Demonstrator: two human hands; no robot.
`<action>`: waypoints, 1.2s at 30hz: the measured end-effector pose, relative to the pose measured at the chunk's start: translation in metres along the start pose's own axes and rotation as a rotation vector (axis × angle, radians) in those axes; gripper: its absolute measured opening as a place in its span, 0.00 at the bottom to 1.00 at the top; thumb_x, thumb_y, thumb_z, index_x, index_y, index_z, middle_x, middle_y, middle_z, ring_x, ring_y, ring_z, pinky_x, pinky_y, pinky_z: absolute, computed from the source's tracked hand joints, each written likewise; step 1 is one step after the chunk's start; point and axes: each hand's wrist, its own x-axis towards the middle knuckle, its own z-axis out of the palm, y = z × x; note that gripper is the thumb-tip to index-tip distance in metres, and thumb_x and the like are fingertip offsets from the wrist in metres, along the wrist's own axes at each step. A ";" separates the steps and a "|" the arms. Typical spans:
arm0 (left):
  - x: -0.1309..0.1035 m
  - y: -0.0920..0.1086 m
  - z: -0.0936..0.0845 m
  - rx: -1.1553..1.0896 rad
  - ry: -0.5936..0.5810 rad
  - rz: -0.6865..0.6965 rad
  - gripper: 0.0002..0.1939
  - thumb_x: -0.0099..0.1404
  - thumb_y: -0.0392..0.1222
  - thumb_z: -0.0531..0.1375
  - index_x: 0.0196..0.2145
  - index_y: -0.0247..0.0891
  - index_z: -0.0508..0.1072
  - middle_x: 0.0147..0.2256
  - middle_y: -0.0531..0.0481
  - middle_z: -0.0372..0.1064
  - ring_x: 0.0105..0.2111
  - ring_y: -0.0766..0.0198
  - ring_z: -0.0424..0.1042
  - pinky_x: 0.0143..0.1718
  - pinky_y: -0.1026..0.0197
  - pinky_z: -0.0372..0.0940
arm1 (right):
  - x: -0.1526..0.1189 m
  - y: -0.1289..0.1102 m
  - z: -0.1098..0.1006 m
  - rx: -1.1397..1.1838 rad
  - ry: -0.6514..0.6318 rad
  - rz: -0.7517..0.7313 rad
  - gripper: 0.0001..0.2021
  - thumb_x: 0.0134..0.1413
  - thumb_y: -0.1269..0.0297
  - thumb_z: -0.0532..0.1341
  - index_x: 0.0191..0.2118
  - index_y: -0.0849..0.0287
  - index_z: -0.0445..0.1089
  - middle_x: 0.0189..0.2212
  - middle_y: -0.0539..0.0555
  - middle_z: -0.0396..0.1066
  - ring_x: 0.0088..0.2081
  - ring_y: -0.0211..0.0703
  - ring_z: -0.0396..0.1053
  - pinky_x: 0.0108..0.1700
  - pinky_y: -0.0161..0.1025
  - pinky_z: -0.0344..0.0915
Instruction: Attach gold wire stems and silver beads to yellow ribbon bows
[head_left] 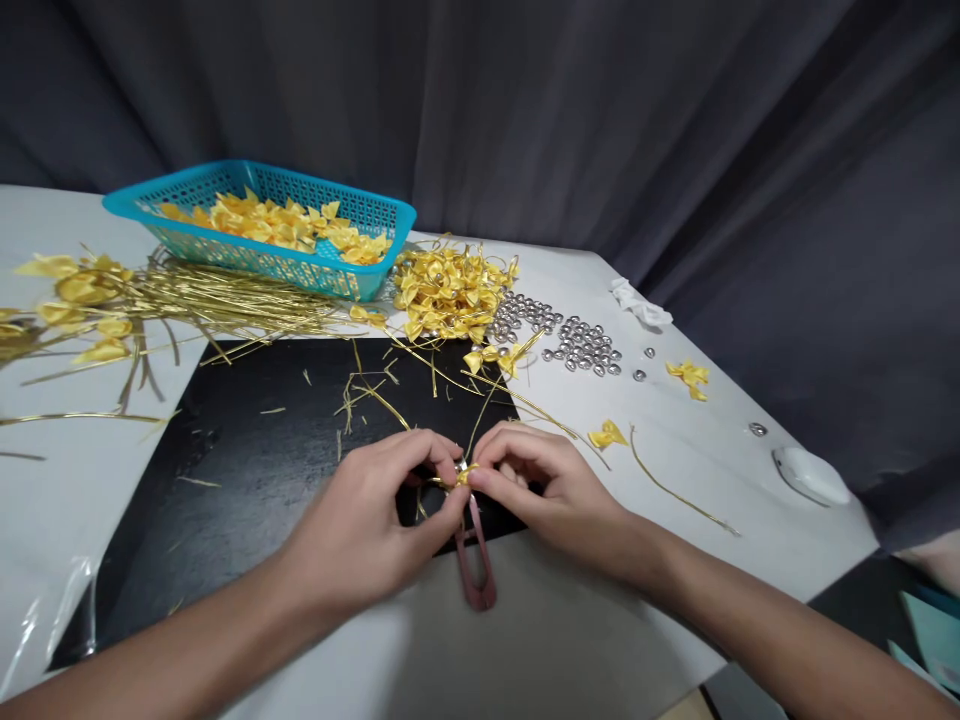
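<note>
My left hand [405, 490] and my right hand [536, 475] meet over the front edge of a black board [255, 440]. Both pinch a small yellow ribbon bow [466, 474] between thumbs and fingertips. A bit of gold wire and something silvery show at the pinch, but the fingers hide most of it. Just below the hands lies a pair of pink-handled thread snips [478, 580], its upper end covered by the fingers. Short gold wire scraps [349, 400] are scattered on the board beyond my hands.
A blue basket [300, 260] holds yellow bows at the back. Before it lie a bundle of gold wires [232, 300] and a heap of finished-looking yellow bows [450, 290]. Silver beads [585, 345], loose bows [686, 378] and a white computer mouse [810, 474] lie to the right.
</note>
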 end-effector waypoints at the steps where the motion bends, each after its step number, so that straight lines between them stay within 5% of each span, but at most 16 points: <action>1: 0.000 0.000 0.000 0.001 -0.011 0.004 0.05 0.60 0.39 0.55 0.27 0.39 0.65 0.32 0.51 0.72 0.31 0.64 0.71 0.32 0.63 0.63 | 0.000 0.000 0.000 -0.001 -0.001 -0.001 0.10 0.56 0.62 0.57 0.28 0.63 0.67 0.28 0.50 0.64 0.22 0.28 0.53 0.23 0.29 0.51; 8: 0.001 -0.002 -0.001 -0.202 -0.026 -0.131 0.04 0.57 0.38 0.56 0.26 0.38 0.69 0.29 0.52 0.72 0.30 0.64 0.72 0.31 0.64 0.65 | -0.001 0.001 0.001 -0.190 0.090 0.004 0.12 0.56 0.60 0.55 0.26 0.61 0.64 0.23 0.48 0.60 0.22 0.30 0.53 0.24 0.30 0.51; 14: 0.011 -0.007 -0.006 -0.450 0.293 -0.300 0.06 0.50 0.40 0.64 0.24 0.36 0.72 0.29 0.51 0.73 0.30 0.67 0.71 0.32 0.68 0.65 | -0.017 -0.018 0.008 -0.575 -0.047 0.098 0.15 0.45 0.55 0.64 0.26 0.60 0.60 0.26 0.49 0.63 0.24 0.34 0.57 0.25 0.32 0.51; 19: 0.012 -0.007 -0.007 -0.523 0.335 -0.353 0.10 0.46 0.41 0.67 0.28 0.35 0.74 0.28 0.52 0.73 0.28 0.67 0.70 0.28 0.69 0.65 | -0.026 -0.025 0.006 -0.777 -0.062 0.163 0.03 0.52 0.66 0.56 0.30 0.59 0.62 0.29 0.52 0.64 0.26 0.39 0.59 0.26 0.35 0.52; 25: 0.010 -0.007 -0.007 -0.457 0.307 -0.327 0.08 0.49 0.41 0.66 0.29 0.36 0.77 0.29 0.51 0.76 0.31 0.65 0.72 0.33 0.66 0.65 | -0.021 -0.002 0.000 -1.072 -0.040 -0.067 0.08 0.60 0.69 0.50 0.38 0.63 0.65 0.34 0.58 0.65 0.37 0.47 0.63 0.35 0.40 0.57; 28: 0.010 -0.006 -0.007 -0.418 0.308 -0.322 0.09 0.51 0.42 0.65 0.31 0.37 0.77 0.33 0.49 0.77 0.33 0.63 0.72 0.34 0.65 0.65 | -0.018 -0.001 -0.009 -0.970 -0.078 -0.104 0.10 0.62 0.71 0.47 0.33 0.61 0.63 0.32 0.56 0.65 0.34 0.43 0.62 0.34 0.38 0.57; 36: 0.011 -0.006 -0.006 -0.357 0.238 -0.326 0.10 0.55 0.45 0.62 0.32 0.37 0.76 0.30 0.50 0.76 0.30 0.63 0.72 0.29 0.66 0.64 | -0.019 -0.019 -0.020 -0.539 -0.095 0.117 0.11 0.64 0.64 0.43 0.33 0.58 0.57 0.22 0.48 0.62 0.22 0.34 0.56 0.25 0.32 0.51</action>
